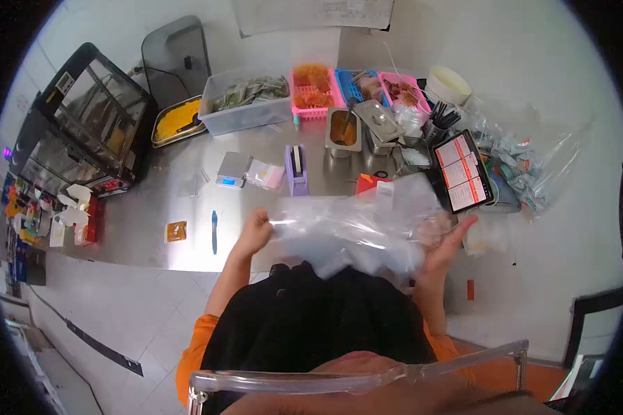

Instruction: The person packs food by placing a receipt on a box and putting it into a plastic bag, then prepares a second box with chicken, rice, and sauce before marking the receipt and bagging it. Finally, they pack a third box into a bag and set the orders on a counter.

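Observation:
A large clear plastic bag (346, 228) is stretched between my two hands at the table's front edge, in front of the black apron. My left hand (257, 232) is closed on its left end. At the other end my right hand (444, 245) grips the bag, its thumb pointing up; part of that hand shows blurred through the plastic. Beyond the bag lie a purple tape dispenser (297, 170), a small scale (234, 169) and a pink-and-white packet (265, 174). A blue pen (214, 232) and a small brown sachet (176, 231) rest left of my left hand.
Along the back stand a tray of yellow food (178, 122), a clear bin of packets (248, 104), pink baskets (314, 91) and a steel container (342, 131). A tablet (462, 171) stands at the right, near a large bag (526, 159). A glass cabinet (86, 121) is far left.

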Available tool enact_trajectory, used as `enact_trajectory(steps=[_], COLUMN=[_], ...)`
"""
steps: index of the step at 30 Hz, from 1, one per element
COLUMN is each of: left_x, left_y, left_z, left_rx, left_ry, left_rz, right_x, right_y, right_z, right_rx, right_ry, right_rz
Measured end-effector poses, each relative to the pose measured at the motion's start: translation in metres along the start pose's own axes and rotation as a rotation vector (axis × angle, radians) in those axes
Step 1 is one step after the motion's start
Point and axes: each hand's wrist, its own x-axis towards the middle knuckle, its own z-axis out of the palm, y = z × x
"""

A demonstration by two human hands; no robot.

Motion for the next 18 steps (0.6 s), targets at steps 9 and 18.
enact_trajectory(steps=[9,18], left_x=[0.14,0.161], left_y=[-0.065,-0.07], left_z=[-0.17,-0.067], left_rx=[-0.162,0.801], left_ry=[0.519,0.921], left_rz=[-0.054,0.148], right_x=[-0.07,-0.023], right_y=[-0.059,0.056], right_z=[0.004,0.028], right_rx=[-0.458,-0.823], right_ry=[0.19,0.5], right_rz=[-0.526,-0.349])
